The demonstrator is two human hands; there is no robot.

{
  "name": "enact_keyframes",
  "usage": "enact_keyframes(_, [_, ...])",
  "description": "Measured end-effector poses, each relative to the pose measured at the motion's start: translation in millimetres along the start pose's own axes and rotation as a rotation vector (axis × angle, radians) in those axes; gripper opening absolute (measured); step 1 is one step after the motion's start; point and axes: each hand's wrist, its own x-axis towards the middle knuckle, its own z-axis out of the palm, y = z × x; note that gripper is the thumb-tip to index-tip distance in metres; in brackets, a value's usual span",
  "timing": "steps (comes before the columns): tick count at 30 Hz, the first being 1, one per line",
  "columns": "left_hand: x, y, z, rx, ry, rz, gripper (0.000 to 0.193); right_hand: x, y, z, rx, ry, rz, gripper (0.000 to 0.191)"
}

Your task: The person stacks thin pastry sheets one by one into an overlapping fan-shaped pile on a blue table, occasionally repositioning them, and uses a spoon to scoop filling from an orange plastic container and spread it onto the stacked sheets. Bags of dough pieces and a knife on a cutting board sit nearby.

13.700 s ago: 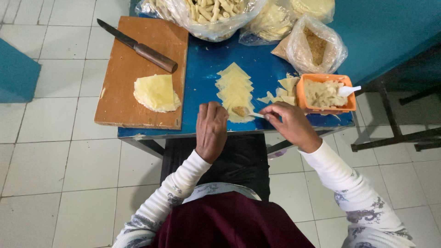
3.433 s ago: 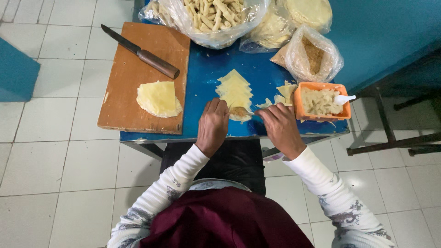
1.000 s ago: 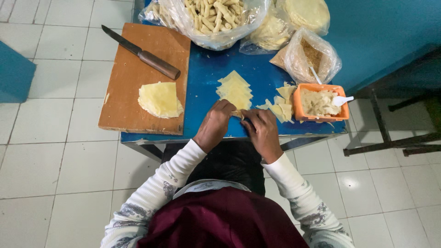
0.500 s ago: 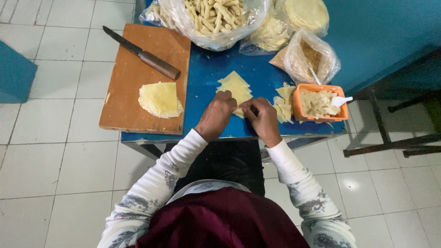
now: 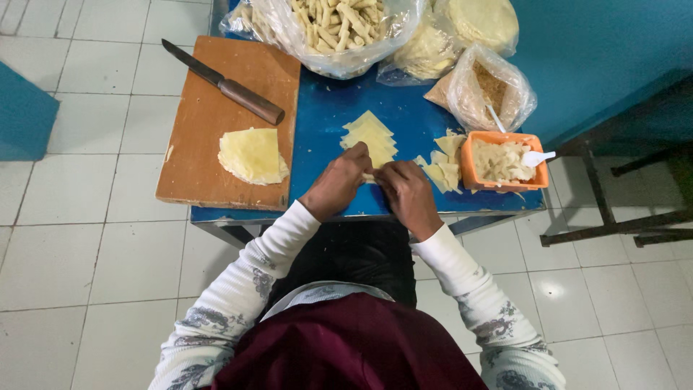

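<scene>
My left hand (image 5: 339, 182) and my right hand (image 5: 406, 192) meet at the near end of a stack of pale triangular dough sheets (image 5: 371, 137) on the blue table (image 5: 325, 115). Both sets of fingers pinch the nearest sheet, rolling or folding it; the part under the fingers is hidden. Just right of my right hand lie loose dough scraps (image 5: 444, 165) and an orange tub of filling (image 5: 502, 160) with a white spoon (image 5: 538, 156) in it.
A wooden cutting board (image 5: 209, 123) on the left carries a knife (image 5: 225, 84) and a folded stack of dough (image 5: 253, 154). Plastic bags at the back hold finished rolls (image 5: 339, 22), round sheets (image 5: 480, 22) and crumbs (image 5: 484, 90). White tiled floor surrounds the table.
My hands, earlier apart at the table's front edge, have come together over the near dough sheet and closed on it, the right hand moving left away from the tub.
</scene>
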Motion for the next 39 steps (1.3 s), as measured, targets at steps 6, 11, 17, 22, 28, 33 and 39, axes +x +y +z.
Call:
enact_keyframes(6, [5, -2, -2, -0.107, -0.015, -0.012, 0.010, 2, 5, -5, 0.020, -0.070, 0.101, 0.015])
enact_keyframes(11, [4, -6, 8, -0.110, 0.024, -0.057, 0.015, 1, 13, 3, 0.059, -0.053, 0.107, 0.010])
enact_keyframes(17, [7, -13, 15, -0.134, 0.043, -0.067, 0.012, 4, 14, -2, 0.297, -0.125, 0.371, 0.014])
enact_keyframes(22, [11, -12, 16, -0.085, 0.046, -0.039, 0.008, -1, 5, -7, 0.105, -0.045, 0.171, 0.015])
enact_keyframes(28, [6, 2, 9, -0.106, 0.094, -0.020, 0.020, 0, 14, -3, 0.052, -0.041, 0.122, 0.014])
enact_keyframes(33, [0, 11, 12, -0.091, 0.061, -0.011, 0.015, -4, 17, -3, 0.036, -0.026, 0.138, 0.012])
enact_keyframes(39, [0, 17, 16, -0.039, 0.097, -0.017, 0.004, -19, 10, -9, -0.090, -0.062, 0.140, 0.021])
